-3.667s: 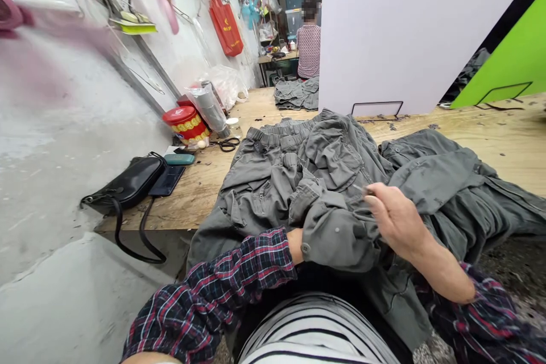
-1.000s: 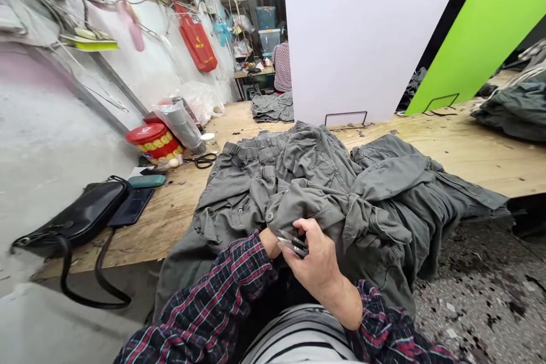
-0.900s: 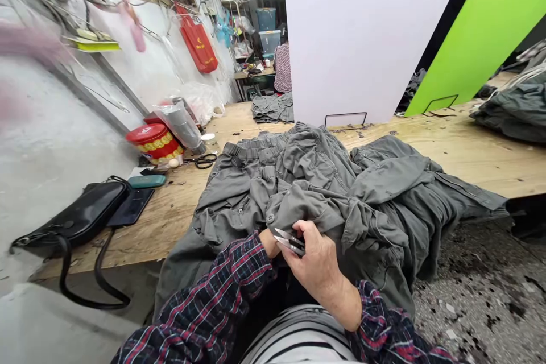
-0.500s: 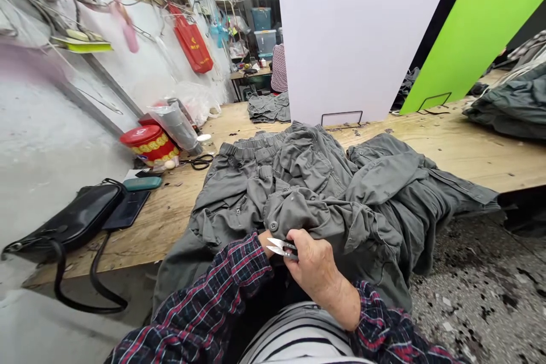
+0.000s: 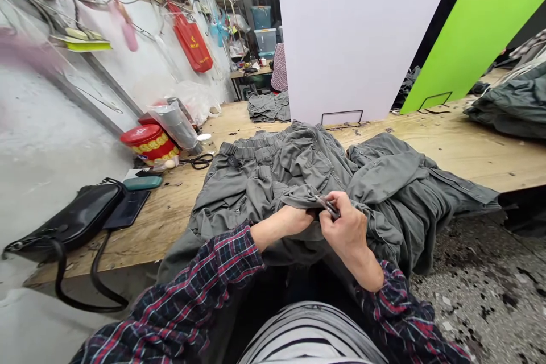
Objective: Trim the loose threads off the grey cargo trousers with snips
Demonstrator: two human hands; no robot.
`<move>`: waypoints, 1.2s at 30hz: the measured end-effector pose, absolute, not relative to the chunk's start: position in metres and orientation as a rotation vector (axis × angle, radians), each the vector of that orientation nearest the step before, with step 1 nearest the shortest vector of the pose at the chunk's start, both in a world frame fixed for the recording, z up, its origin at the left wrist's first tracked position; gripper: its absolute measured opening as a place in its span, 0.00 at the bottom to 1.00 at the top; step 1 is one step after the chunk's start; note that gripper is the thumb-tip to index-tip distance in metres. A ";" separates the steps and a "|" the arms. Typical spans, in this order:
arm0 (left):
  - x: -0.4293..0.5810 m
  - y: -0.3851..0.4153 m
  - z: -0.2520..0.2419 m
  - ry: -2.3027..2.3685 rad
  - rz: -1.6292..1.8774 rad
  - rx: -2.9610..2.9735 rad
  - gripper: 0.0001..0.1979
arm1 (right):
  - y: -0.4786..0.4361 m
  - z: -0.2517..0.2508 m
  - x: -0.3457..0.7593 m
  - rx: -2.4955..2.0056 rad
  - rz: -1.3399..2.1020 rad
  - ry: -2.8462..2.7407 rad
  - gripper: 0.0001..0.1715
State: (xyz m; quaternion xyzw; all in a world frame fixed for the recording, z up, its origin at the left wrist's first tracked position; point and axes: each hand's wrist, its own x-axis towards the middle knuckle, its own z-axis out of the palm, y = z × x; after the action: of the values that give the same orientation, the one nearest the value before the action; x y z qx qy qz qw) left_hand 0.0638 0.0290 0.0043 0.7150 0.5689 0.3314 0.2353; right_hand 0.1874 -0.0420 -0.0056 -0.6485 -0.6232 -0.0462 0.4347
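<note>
Grey-green trousers [image 5: 251,193] lie bunched over the table edge, with an elastic waistband toward the back. My left hand [image 5: 294,220] is closed on a fold of their cloth, its fingertips partly hidden under the fabric. My right hand [image 5: 347,230] grips a pair of thread snips [image 5: 329,207], whose blades point up and left at the raised fold. Both hands are close together at the near side of the garment. Whether the blades touch the cloth or a thread is too small to tell.
Black scissors [image 5: 200,161], a red tin [image 5: 149,145] and a black handbag [image 5: 79,213] lie on the left of the wooden table [image 5: 181,193]. A white panel [image 5: 362,40] and a green panel [image 5: 473,40] stand behind. More garments [image 5: 512,105] are piled at right.
My right hand has moved right and up with the snips, turning the blades onto the cloth. My left hand has come out from under the fabric and lifted a fold.
</note>
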 end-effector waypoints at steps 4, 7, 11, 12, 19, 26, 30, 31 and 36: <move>0.066 0.035 0.014 1.009 0.617 2.348 0.04 | -0.027 -0.003 0.196 -1.708 -0.059 -1.526 0.13; 0.067 0.036 0.017 0.957 0.582 2.411 0.06 | -0.022 -0.004 0.192 -1.658 -0.112 -1.593 0.13; 0.069 0.036 0.017 0.967 0.533 2.398 0.04 | -0.020 -0.008 0.189 -1.591 -0.159 -1.644 0.14; 0.070 0.035 0.018 0.963 0.532 2.399 0.03 | -0.019 -0.008 0.189 -1.602 -0.164 -1.638 0.15; 0.072 0.018 0.016 1.005 0.896 2.396 0.06 | 0.009 0.002 0.206 -1.652 0.173 -1.458 0.17; 0.063 0.048 0.027 1.134 1.275 1.460 0.10 | 0.013 -0.006 0.231 -1.692 0.201 -1.397 0.15; 0.065 0.062 0.038 1.044 1.034 1.273 0.10 | -0.016 0.000 0.220 -1.578 -0.054 -1.528 0.13; 0.065 0.063 0.040 1.031 0.992 1.290 0.10 | -0.022 0.004 0.217 -1.476 -0.137 -1.624 0.13; 0.063 0.062 0.049 0.982 0.882 1.338 0.10 | -0.029 0.008 0.212 -1.166 -0.270 -2.050 0.11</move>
State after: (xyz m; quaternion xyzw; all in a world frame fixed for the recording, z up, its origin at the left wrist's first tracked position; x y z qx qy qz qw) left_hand 0.0628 0.0621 0.0492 0.5749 0.4219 0.3788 0.5899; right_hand 0.2117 -0.0291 0.0075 -0.4555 -0.8007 -0.1056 0.3746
